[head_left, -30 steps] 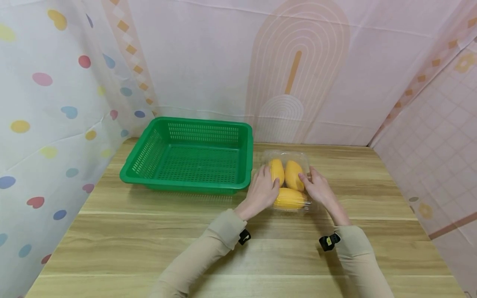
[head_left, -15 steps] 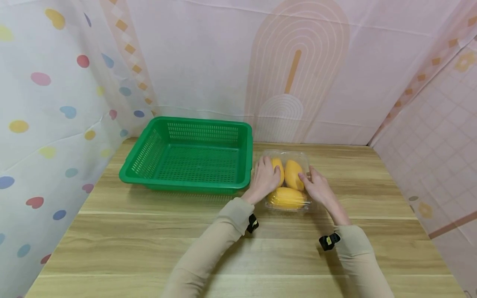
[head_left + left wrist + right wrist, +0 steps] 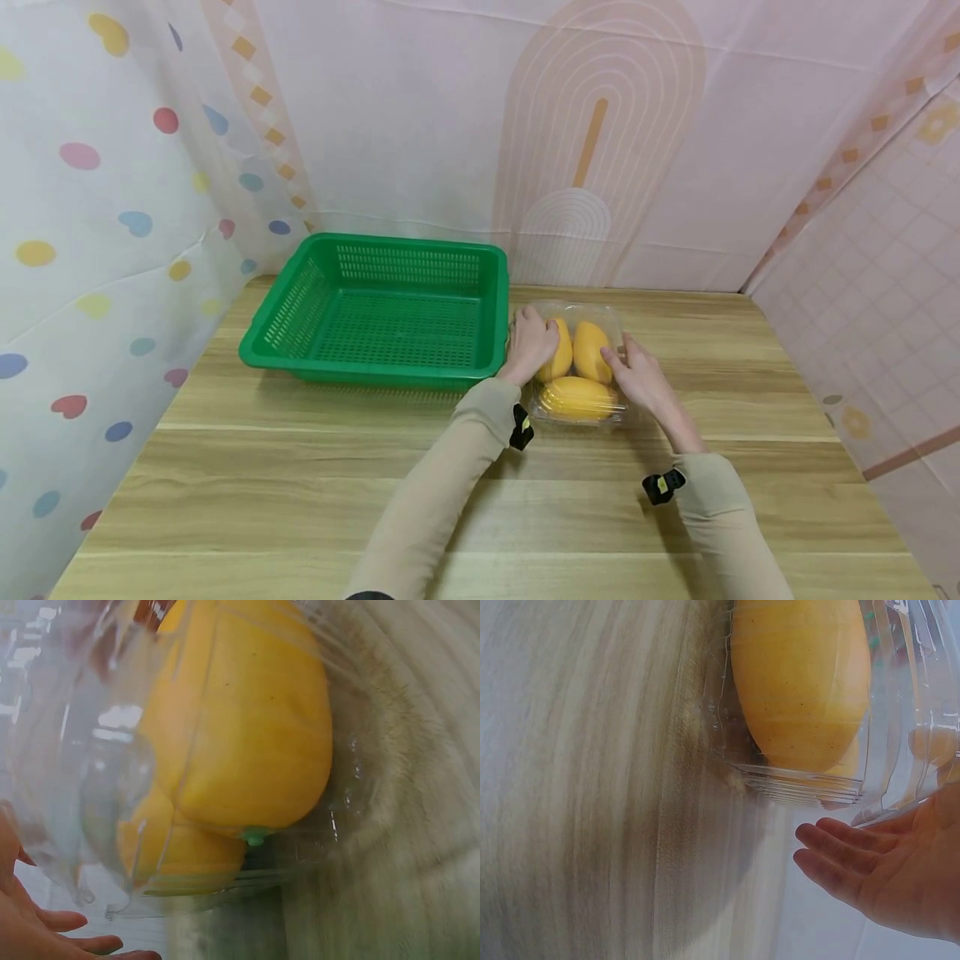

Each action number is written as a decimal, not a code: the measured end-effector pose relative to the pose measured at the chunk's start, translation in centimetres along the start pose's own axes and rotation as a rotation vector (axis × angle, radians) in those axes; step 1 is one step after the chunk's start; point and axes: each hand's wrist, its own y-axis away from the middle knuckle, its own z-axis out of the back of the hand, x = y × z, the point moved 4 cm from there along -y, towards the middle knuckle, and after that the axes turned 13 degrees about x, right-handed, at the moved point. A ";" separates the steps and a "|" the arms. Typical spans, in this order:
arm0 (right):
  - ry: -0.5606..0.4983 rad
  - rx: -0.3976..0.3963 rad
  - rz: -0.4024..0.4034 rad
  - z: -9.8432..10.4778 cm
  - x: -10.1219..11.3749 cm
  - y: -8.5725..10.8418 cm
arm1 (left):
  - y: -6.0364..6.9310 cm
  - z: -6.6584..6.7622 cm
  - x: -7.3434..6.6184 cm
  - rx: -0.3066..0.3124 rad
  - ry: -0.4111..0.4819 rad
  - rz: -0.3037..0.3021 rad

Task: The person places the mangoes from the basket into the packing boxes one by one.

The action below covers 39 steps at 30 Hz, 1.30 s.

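A clear plastic clamshell box (image 3: pixel 613 317) stands on the table in the head view, holding three yellow mangoes (image 3: pixel 579 399). By its left side is my left hand (image 3: pixel 529 343), fingertips near the rim at the back. In the left wrist view those fingers (image 3: pixel 64 921) lie loosely spread beside the plastic. My right hand (image 3: pixel 640 377) grips the right side, with the thumb over the top and the fingers along the rim. A green stem end (image 3: pixel 256 835) shows on one mango. Whether the lid is latched cannot be told.
A green slotted plastic basket (image 3: pixel 375 367) sits left of the box, its right wall close to my left hand. The wooden table (image 3: pixel 600 517) extends toward the front. Patterned cloths (image 3: pixel 420 125) hang behind and at both sides.
My left hand has slid toward the back along the box's left side, uncovering more of the front mango and the left one. The right hand and the box have hardly moved.
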 end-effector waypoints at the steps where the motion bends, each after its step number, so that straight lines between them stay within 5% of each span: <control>1: 0.002 0.000 0.001 0.0 0.0 0.0 | -0.2 -0.1 0.0 0.005 0.010 0.016; 16: 0.007 0.002 0.007 0.1 -0.2 0.3 | -2.3 0.7 -0.9 -0.013 0.149 0.147; 25: 0.018 0.007 0.000 0.3 -0.3 0.7 | -2.6 0.7 -1.0 -0.015 0.080 0.101; 31: 0.042 0.016 0.020 0.4 -0.5 1.1 | -2.7 0.8 -0.8 -0.015 -0.032 0.178; 39: 0.042 0.026 0.035 0.4 -0.9 1.7 | -2.6 0.8 -0.5 0.017 0.028 0.230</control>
